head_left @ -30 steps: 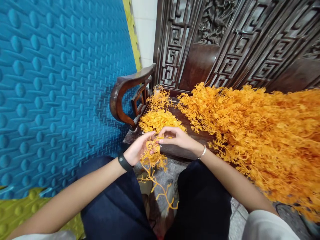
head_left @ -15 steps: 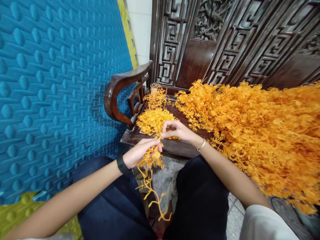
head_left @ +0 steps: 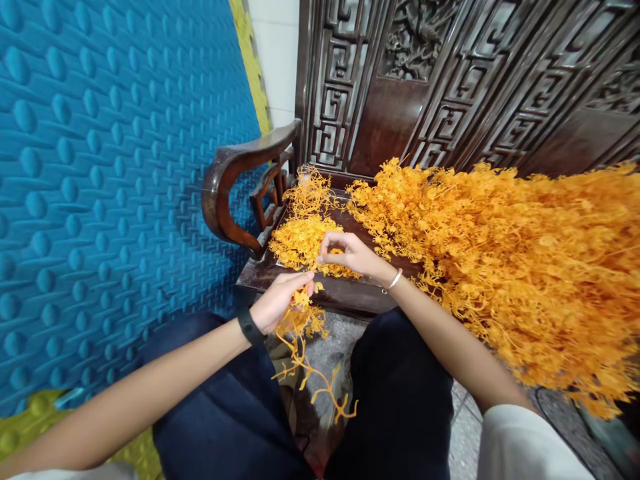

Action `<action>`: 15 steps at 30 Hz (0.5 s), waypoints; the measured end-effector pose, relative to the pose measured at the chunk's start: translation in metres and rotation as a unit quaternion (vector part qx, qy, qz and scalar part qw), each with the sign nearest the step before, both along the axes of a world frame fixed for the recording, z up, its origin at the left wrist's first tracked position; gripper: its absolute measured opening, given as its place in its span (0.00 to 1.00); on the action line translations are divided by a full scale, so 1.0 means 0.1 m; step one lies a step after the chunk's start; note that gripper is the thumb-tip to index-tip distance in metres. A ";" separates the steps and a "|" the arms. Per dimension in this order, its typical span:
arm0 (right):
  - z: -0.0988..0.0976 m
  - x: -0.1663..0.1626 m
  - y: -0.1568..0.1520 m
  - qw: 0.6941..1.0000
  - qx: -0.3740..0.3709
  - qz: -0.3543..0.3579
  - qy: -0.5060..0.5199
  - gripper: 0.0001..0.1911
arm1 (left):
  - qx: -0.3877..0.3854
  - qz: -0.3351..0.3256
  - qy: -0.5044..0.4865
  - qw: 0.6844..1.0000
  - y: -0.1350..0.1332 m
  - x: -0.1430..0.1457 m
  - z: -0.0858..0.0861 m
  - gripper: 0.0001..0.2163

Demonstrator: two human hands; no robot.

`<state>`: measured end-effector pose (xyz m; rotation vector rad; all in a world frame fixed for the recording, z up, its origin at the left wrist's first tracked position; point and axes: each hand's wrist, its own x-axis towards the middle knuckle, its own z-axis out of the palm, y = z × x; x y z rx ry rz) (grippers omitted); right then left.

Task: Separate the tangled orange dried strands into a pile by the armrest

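Observation:
My left hand [head_left: 284, 297], with a black band at the wrist, is closed around an orange artificial plant sprig [head_left: 327, 383]. The sprig's thin branching stems dangle between my knees. Just above it, my right hand [head_left: 350, 253] is closed with thumb and forefinger in a pinch; what lies between the fingertips is too small to name. The right fingertips are close to the left thumb, a small gap apart. Behind the hands lies a small heap of yellow-orange plant pieces [head_left: 300, 240] on the dark wooden seat [head_left: 345, 293].
A large pile of orange artificial foliage [head_left: 525, 260] fills the right side of the bench. The curved wooden armrest [head_left: 215, 193] stands at the left, beside a blue textured foam mat [head_left: 100, 200]. A carved wooden backrest [head_left: 390, 127] rises behind.
My right hand has shifted slightly up and away from the left fingertips. The dangling sprig has swung a little to the right. The view has shifted slightly.

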<state>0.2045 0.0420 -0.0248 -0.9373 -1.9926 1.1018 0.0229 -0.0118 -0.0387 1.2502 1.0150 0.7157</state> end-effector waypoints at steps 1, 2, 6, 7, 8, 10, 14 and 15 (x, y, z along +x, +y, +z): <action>0.01 -0.01 -0.02 1.000 0.019 -0.002 -0.006 0.06 | -0.012 0.004 -0.007 1.000 -0.01 0.00 0.00 0.17; 0.02 -0.01 -0.04 0.999 0.039 -0.005 -0.014 0.06 | -0.021 0.008 -0.013 1.000 -0.01 -0.01 0.01 0.17; 0.09 -0.03 -0.09 0.992 0.110 -0.027 -0.057 0.06 | -0.012 0.023 -0.024 0.999 -0.02 -0.02 0.02 0.17; 0.10 -0.03 -0.09 0.990 0.123 -0.030 -0.066 0.06 | -0.012 0.026 -0.027 0.999 -0.02 -0.02 0.03 0.17; 0.11 -0.03 -0.08 0.988 0.134 -0.032 -0.075 0.06 | -0.014 0.029 -0.030 0.999 -0.02 -0.01 0.03 0.17; 0.11 -0.04 -0.06 0.984 0.154 -0.031 -0.090 0.06 | -0.024 0.037 -0.041 0.998 0.00 0.00 0.04 0.17; 0.04 -0.11 -0.02 0.973 0.189 -0.020 -0.132 0.06 | -0.062 0.060 -0.073 0.994 0.05 0.04 0.01 0.17; 0.02 -0.13 0.00 0.969 0.200 -0.013 -0.144 0.06 | -0.069 0.065 -0.080 0.992 0.06 0.06 0.00 0.17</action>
